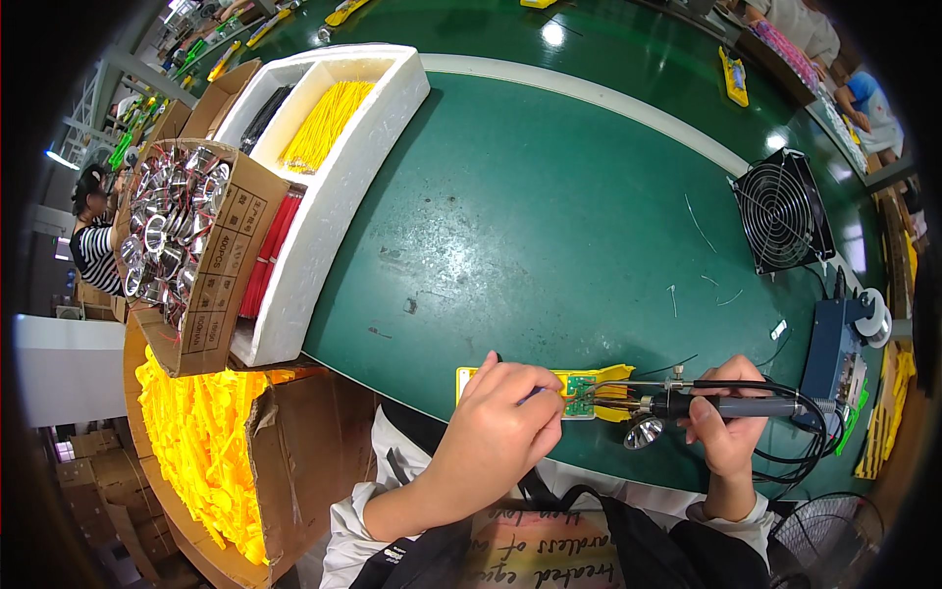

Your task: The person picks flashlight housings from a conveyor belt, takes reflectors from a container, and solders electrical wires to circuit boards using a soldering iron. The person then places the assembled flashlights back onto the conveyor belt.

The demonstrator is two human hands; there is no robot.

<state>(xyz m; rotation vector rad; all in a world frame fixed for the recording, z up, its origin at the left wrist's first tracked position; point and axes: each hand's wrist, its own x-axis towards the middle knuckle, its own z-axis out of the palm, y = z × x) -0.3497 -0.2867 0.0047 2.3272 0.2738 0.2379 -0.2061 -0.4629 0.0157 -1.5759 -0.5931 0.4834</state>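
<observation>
Light bright and fairly even over the table (579, 245); I note a broad whitish sheen left of centre. Small hard glare spots sit on the glossy green strip (638, 54) beyond. One lit lamp (62, 158) shows far left. Left fingers (530, 377) read sharp; fine detail on the circuit board (580, 381) is too small for me. Fisheye bends the white edging (589, 93); corners fall to black, rim soft.

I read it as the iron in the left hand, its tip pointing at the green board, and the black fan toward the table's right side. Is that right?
Not quite: the head view shows the iron in the right hand. The tip's aim at the green board and the black fan's place are right.
</observation>
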